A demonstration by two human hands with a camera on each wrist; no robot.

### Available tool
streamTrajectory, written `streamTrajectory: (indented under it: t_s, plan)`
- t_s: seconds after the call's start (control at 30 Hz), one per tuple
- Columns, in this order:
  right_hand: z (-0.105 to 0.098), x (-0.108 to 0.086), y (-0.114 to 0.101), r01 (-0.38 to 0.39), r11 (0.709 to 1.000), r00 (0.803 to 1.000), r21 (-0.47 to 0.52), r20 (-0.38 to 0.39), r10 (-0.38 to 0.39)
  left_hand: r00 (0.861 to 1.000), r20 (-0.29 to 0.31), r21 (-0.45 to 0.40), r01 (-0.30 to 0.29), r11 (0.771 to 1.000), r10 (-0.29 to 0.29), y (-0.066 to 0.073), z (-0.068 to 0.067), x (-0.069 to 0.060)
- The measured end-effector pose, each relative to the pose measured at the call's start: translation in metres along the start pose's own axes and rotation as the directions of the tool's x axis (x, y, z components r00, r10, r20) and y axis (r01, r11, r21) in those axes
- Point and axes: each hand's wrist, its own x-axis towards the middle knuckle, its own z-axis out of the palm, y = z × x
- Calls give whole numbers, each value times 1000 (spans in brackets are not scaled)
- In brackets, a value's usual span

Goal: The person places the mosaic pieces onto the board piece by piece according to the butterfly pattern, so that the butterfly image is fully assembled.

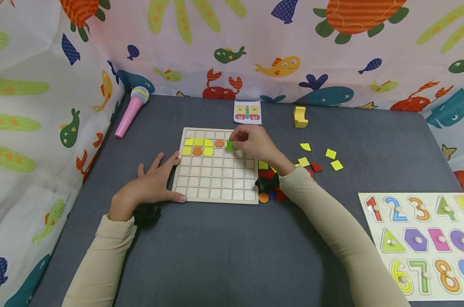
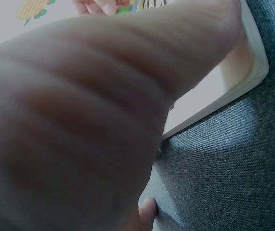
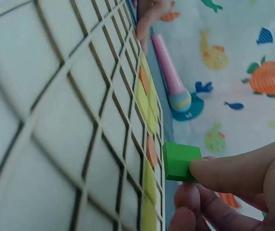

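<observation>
My right hand (image 1: 255,143) pinches a green square tile (image 3: 180,161) between thumb and fingers, over the upper rows of a wooden grid board (image 1: 216,183). In the right wrist view the tile is held near the board's far edge. Yellow tiles (image 1: 198,142), some with a rounded corner, and orange round tiles (image 1: 219,143) fill cells in the top rows. My left hand (image 1: 149,187) lies at the board's left side, fingers spread, with the thumb at the lower left corner. The right hand hides part of the board's upper right.
Loose yellow tiles (image 1: 330,154) and red tiles (image 1: 316,167) lie right of the board, partly under my right forearm. A butterfly pattern card (image 1: 248,117), a yellow curved block (image 1: 300,117) and a pink toy microphone (image 1: 130,113) sit behind. A number puzzle (image 1: 400,228) is at right.
</observation>
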Motion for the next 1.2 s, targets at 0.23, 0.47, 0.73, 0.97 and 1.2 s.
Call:
streamTrajectory:
  t_s: [0.23, 0.47, 0.73, 0.97, 1.2]
  plan:
    - [23, 11, -6, 43, 998, 998, -54, 51, -40, 1000, 7, -4, -1, 1000, 1, 1, -1, -1]
    - [36, 14, -11, 179, 952, 983, -249, 92, -161, 1000, 14, 4, 7, 1000, -7, 1, -1, 0]
    - [40, 14, -11, 195, 927, 980, -320, 87, -177, 1000, 12, 5, 6, 1000, -6, 1, -1, 0]
    - [39, 13, -8, 227, 909, 972, -351, 137, -190, 1000, 10, -3, 4, 1000, -4, 2, -1, -1]
    - [31, 6, -5, 230, 919, 967, -321, 184, -178, 1000, 12, 5, 6, 1000, -6, 2, -1, 0]
